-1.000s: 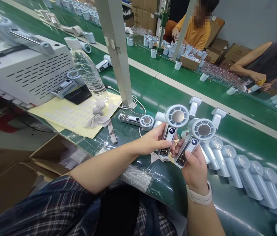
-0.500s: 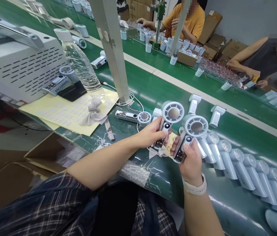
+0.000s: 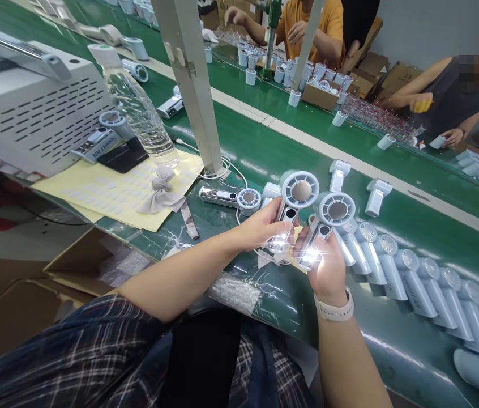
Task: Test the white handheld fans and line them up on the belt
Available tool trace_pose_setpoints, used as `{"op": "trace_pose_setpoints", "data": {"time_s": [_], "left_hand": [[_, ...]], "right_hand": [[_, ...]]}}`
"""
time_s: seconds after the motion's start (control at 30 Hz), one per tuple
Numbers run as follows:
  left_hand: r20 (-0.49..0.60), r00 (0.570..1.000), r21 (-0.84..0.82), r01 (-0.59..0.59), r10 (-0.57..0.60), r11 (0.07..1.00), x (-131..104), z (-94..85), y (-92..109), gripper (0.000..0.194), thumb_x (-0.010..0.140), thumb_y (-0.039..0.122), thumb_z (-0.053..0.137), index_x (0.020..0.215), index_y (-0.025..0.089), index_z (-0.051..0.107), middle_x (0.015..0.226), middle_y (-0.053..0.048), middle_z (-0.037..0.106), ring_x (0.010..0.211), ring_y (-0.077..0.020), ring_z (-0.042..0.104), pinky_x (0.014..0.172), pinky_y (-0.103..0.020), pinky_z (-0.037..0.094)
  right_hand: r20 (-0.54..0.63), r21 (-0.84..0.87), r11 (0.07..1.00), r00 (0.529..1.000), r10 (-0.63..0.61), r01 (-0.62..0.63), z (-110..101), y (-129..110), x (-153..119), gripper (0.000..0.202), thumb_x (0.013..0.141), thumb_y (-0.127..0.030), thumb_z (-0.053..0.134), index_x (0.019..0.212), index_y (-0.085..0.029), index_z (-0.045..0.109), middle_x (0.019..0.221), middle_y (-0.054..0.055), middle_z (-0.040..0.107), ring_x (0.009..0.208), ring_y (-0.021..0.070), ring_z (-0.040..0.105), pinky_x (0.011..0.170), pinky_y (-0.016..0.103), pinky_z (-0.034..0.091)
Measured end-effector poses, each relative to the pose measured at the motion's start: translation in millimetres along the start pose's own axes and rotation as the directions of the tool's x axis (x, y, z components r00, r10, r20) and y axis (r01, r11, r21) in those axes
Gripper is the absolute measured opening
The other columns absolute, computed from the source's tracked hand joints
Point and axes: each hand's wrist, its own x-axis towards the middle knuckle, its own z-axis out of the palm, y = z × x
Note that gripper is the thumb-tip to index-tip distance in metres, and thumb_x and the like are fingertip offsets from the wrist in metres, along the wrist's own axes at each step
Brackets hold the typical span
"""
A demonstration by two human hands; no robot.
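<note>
My left hand [image 3: 260, 228] is closed around the handle of a light-blue handheld fan [image 3: 300, 190], its round head pointing up and away from me. Beside it, my right hand [image 3: 328, 263] grips a second handheld fan [image 3: 337, 209] of the same kind, held slightly lower. Bright glare lights up the lower handles of both, and their small round displays look dark. The fingers behind the handles are partly hidden. Just left of my left hand, another fan [image 3: 248, 199] lies on the green table with its chrome side up.
A long row of light-blue fans [image 3: 418, 283] runs along the right. Two more fans [image 3: 379, 195] lie beyond my hands. At left are a water bottle [image 3: 137, 107], a yellow sticker sheet [image 3: 124, 198], a white vented box [image 3: 39, 113] and a metal post [image 3: 188, 79]. Co-workers sit opposite.
The displays on both fans showed "20" and are now dark, while bright light has come on at their handles. Both hands keep their hold, barely shifted. Co-workers' hands across the table have moved.
</note>
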Motion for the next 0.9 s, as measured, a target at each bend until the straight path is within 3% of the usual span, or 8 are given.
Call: {"op": "trace_pose_setpoints", "data": {"time_s": [0.1,0.23,0.37,0.5,0.6,0.8,0.9], "left_hand": [[0.027,0.999,0.031,-0.021,0.020,0.999,-2,-0.9,4,0.035,0.086,0.034,0.075,0.106,0.019,0.051,0.096,-0.004,0.064,0.076,-0.0183,0.067,0.072,-0.036,0.056],[-0.042,0.999,0.056,0.015,-0.012,0.998,-3,-1.7,3,0.040,0.083,0.034,0.078,0.107,0.020,0.050,0.100,-0.005,0.066,0.081,-0.0196,0.069,0.076,-0.037,0.055],[-0.160,0.987,0.096,0.011,0.004,0.995,-3,-1.6,0,0.059,0.076,0.043,0.086,0.114,0.020,0.047,0.094,-0.005,0.068,0.081,-0.0199,0.069,0.073,-0.033,0.053],[-0.056,0.997,-0.119,0.040,-0.047,0.992,-4,-1.4,-1,0.057,0.087,0.065,0.067,0.112,0.023,0.039,0.088,-0.003,0.071,0.062,-0.0191,0.070,0.055,-0.031,0.053],[0.002,0.999,-0.221,0.050,-0.051,0.974,-6,-1.2,1,0.052,0.089,0.063,0.065,0.110,0.024,0.038,0.089,-0.003,0.074,0.067,-0.0224,0.075,0.055,-0.032,0.057],[0.086,0.996,-0.214,0.003,0.016,0.977,-14,0.3,9,0.050,0.091,0.060,0.067,0.113,0.026,0.038,0.094,-0.004,0.076,0.069,-0.0250,0.078,0.054,-0.033,0.061],[0.118,0.991,-0.237,-0.032,0.061,0.971,-16,1.5,13,0.046,0.093,0.055,0.068,0.115,0.026,0.039,0.100,-0.005,0.076,0.075,-0.0243,0.079,0.062,-0.035,0.063]], "right_hand": [[0.020,0.021,1.000,1.000,0.014,-0.014,2,-3,-1,0.020,0.091,-0.035,0.066,0.110,-0.028,0.065,0.089,0.000,0.068,0.068,0.0186,0.061,0.061,0.035,0.053],[-0.008,0.046,0.999,1.000,0.028,-0.027,3,-4,0,0.021,0.087,-0.038,0.072,0.105,-0.029,0.065,0.079,-0.002,0.066,0.058,0.0173,0.057,0.052,0.033,0.050],[0.042,0.117,0.992,0.998,0.044,-0.049,0,-4,1,0.036,0.089,-0.062,0.067,0.095,-0.026,0.068,0.076,0.001,0.068,0.053,0.0171,0.056,0.049,0.034,0.050],[0.025,0.188,0.977,0.995,0.094,-0.097,-1,-6,1,0.052,0.087,-0.074,0.065,0.101,-0.024,0.075,0.094,0.006,0.075,0.079,0.0241,0.070,0.070,0.042,0.061],[0.022,0.204,0.972,0.994,0.111,-0.113,2,-9,-1,0.053,0.084,-0.071,0.072,0.113,-0.027,0.075,0.109,0.007,0.078,0.098,0.0288,0.073,0.082,0.048,0.063],[-0.015,0.143,0.990,1.000,0.011,-0.008,0,-12,-12,0.044,0.088,-0.064,0.072,0.113,-0.028,0.074,0.107,0.007,0.079,0.092,0.0295,0.075,0.077,0.050,0.064],[-0.058,0.145,0.989,0.998,0.001,0.008,-4,-11,-14,0.041,0.086,-0.060,0.076,0.109,-0.026,0.075,0.104,0.007,0.079,0.087,0.0293,0.075,0.075,0.050,0.065]]}}
